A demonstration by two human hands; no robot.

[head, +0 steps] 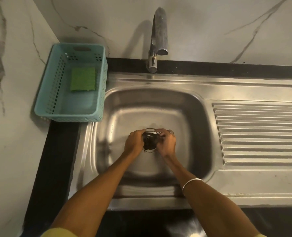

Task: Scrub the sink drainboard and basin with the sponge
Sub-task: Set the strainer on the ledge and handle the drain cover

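Both hands are down in the stainless steel sink basin (123, 100) right now, and neither one has the sponge. From the head camera, the left hand (134, 140) and the right hand (165, 141) are closed in from either side around a dark round drain strainer with a thin wire ring (149, 140), fingers curled on its rim, right at the bottom middle of the basin. Whether they are lifting it or seating it, I cannot say.

Now look where the green rectangular scrubbing sponge (83, 79) is: lying flat on the floor of the pale teal perforated plastic basket (70, 117), up and to the left of the hands, well apart from them, on the counter at the basin's left edge. Its long side runs roughly away from the person, toward the wall. The left hand is plainly the nearer one; I'd judge a reach up and leftward over the basket's near wall is what comes next, once the strainer is let go.

The ribbed steel drainboard (258, 132) sits off to the right, untouched and looking dry, with the chrome tap (156, 48) not running.
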